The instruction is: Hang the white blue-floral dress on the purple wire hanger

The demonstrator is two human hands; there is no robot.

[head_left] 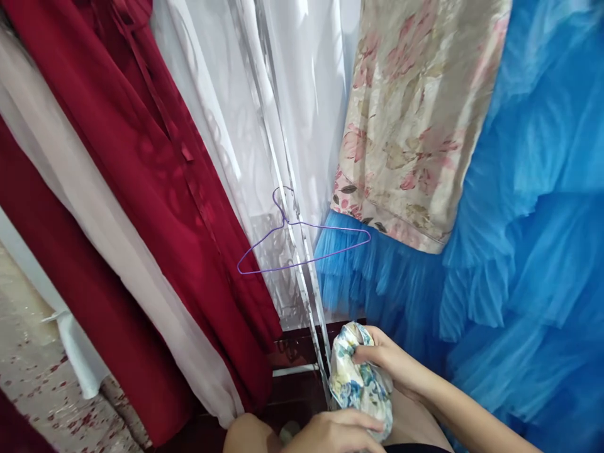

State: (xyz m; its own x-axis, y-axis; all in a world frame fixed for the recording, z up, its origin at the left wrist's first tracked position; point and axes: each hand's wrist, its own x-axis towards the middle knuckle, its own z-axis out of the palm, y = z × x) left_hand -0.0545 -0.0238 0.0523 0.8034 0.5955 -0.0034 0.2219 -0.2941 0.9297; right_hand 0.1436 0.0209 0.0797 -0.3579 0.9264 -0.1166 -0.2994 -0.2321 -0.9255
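Note:
A bunched floral cloth point(346, 377), white with blue, green and yellow print, is held low in front of me. My right hand point(382, 352) is closed on its upper right side, with the thumb pressed over the fabric. At the bottom edge, my left hand point(337, 434) has its fingers curled over the lower part of the same cloth. Part of this hand is cut off by the frame. Above both hands and apart from them, a thin purple wire hanger point(302, 265) hangs by its hook at a pale upright pole point(306, 296).
Long dark red garments point(155, 207) and a pale sheer one point(127, 251) hang on the left. White fabric point(306, 94) hangs behind the pole. On the right are a beige floral garment point(415, 126) and layered blue tulle point(542, 251). My bent knee point(248, 434) shows below.

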